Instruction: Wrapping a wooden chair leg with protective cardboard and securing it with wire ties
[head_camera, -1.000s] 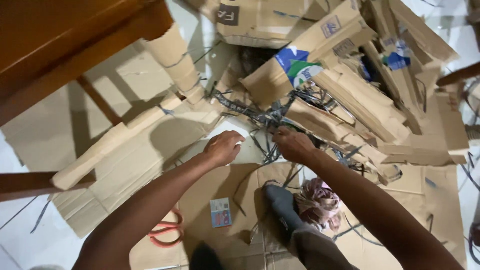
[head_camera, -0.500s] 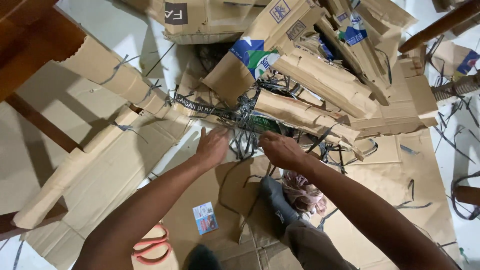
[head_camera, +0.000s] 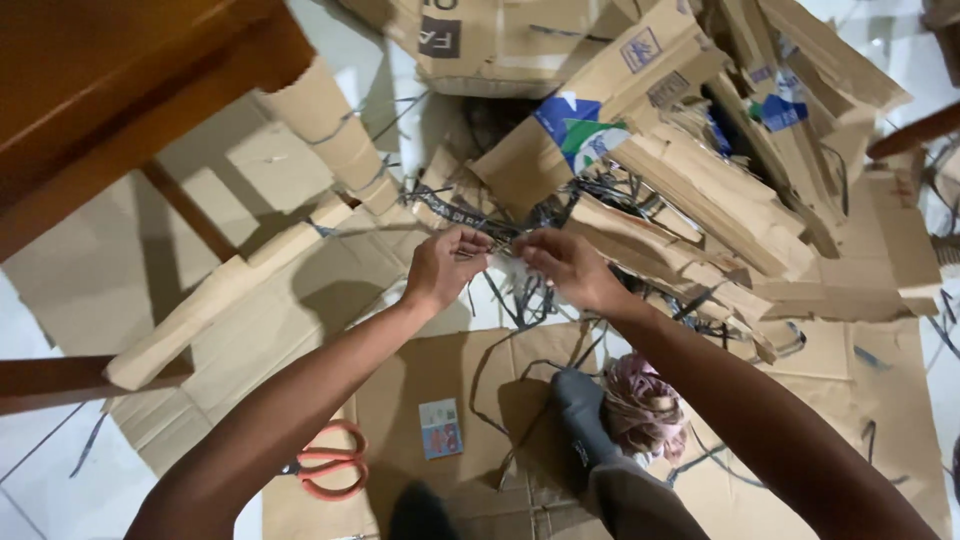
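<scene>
My left hand (head_camera: 446, 265) and my right hand (head_camera: 563, 266) are raised close together, each pinching a dark plastic strap (head_camera: 497, 240) that runs between them. The strap belongs to a tangle of straps (head_camera: 590, 200) wrapped around bundles of folded brown cardboard (head_camera: 690, 190) just beyond my hands. Below the hands, flat cardboard sheets (head_camera: 440, 370) cover the floor.
Orange-handled scissors (head_camera: 325, 470) and a small printed card (head_camera: 440, 427) lie on the cardboard near me. My foot in a dark sock (head_camera: 580, 420) rests beside a pinkish bundle of cord (head_camera: 640, 405). A wooden table (head_camera: 110, 90) and rolled cardboard (head_camera: 330, 125) stand at left.
Both hands have lifted off the cardboard and come together, pinching a strap between them. The view has shifted a little to the left.
</scene>
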